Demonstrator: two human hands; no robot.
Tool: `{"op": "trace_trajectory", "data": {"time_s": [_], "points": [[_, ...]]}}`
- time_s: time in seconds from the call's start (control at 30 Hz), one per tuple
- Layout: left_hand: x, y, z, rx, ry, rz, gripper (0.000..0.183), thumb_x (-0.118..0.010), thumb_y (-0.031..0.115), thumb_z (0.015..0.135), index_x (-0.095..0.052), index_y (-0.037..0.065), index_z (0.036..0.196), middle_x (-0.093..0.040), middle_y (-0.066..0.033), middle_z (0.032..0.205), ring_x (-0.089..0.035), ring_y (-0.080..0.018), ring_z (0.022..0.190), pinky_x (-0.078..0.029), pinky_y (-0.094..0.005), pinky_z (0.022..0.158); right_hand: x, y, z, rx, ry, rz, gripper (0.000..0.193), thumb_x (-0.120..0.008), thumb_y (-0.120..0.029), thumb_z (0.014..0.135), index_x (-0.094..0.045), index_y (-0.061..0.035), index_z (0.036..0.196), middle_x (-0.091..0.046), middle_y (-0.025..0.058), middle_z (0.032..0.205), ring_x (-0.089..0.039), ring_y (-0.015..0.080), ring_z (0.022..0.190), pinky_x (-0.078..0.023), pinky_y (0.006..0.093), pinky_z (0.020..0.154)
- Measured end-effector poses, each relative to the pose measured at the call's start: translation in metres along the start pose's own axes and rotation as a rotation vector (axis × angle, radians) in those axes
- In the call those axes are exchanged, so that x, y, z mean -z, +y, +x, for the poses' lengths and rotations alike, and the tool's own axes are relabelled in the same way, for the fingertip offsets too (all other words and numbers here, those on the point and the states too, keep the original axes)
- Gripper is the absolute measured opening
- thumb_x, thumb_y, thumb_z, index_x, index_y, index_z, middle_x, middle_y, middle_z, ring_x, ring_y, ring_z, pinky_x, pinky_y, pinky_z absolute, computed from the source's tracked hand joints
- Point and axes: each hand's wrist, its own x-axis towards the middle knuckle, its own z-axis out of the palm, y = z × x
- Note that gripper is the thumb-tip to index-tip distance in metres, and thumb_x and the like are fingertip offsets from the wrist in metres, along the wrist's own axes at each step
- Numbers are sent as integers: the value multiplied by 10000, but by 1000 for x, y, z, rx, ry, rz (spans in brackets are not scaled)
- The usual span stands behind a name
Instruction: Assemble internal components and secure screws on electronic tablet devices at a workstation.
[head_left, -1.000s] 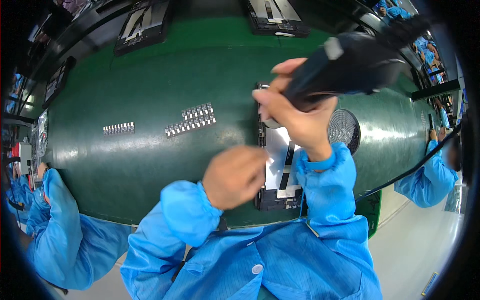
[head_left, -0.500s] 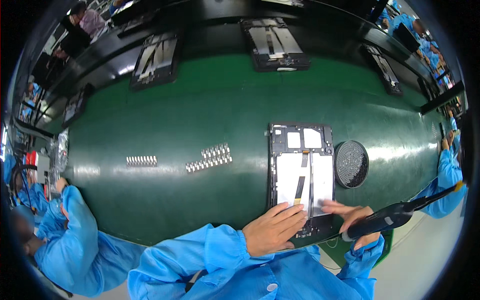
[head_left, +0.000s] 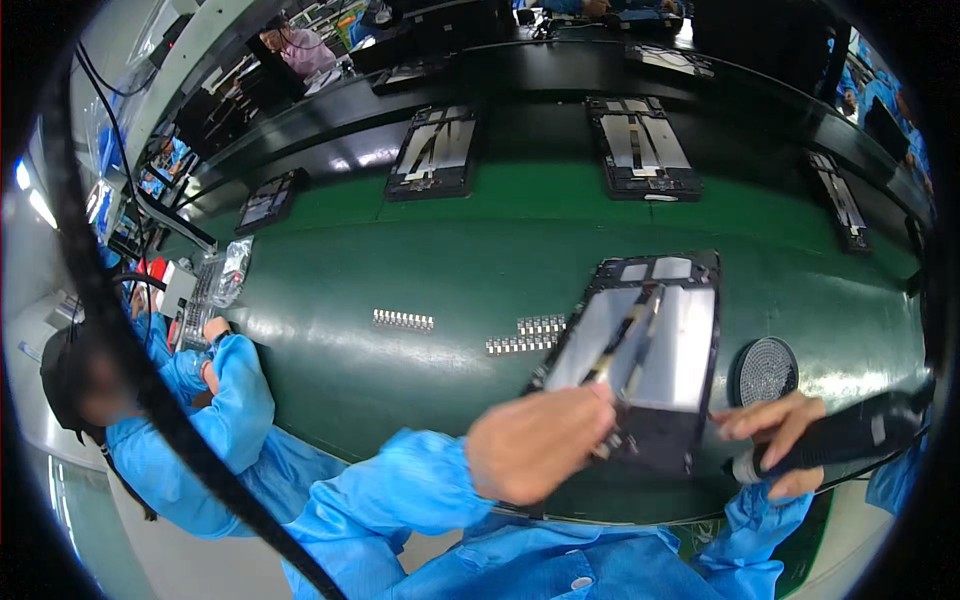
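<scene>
A black tablet back frame [head_left: 655, 340] with silver panels lies tilted on the green table [head_left: 400, 270], its near end lifted. My left hand [head_left: 535, 440] grips that near left corner. My right hand [head_left: 775, 440] is closed around a black electric screwdriver [head_left: 850, 435] just right of the frame's near edge, its tip pointing left. Both my sleeves are blue.
A round perforated dish [head_left: 765, 370] sits right of the frame. Rows of small silver parts [head_left: 525, 335] and a second row of silver parts [head_left: 403, 320] lie to the left. Several more frames [head_left: 435, 150] rest on the black conveyor behind. A person in blue [head_left: 190, 390] works at the left.
The view has swung left and closer. My left hand has taken the frame's near corner and tilted it up; my right hand with the screwdriver has shifted right.
</scene>
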Motion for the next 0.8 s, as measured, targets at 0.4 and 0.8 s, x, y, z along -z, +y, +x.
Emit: {"op": "trace_trajectory", "data": {"time_s": [0.4, 0.8], "points": [[6, -191, 54, 78, -74, 462, 459, -657, -19, 649, -576, -14, 1102, -604, -181, 1109, -609, -327, 975, -503, -360, 840, -16, 51, 17, -67, 501, 91, 552, -712, 87, 663, -457, -35, 1137, -615, 259, 1021, -665, 332, 808, -532, 389, 710], [41, -301, 40, 772, -795, 1210, 431, -649, 54, 698, -565, 67, 1120, -489, -77, 1204, -438, -228, 1196, -352, -524, 986, 14, 41, -16, -132, 547, -75, 636, -839, -107, 644, -426, -4, 1117, -570, 81, 635, -579, 156, 575, -497, 280, 538]]}}
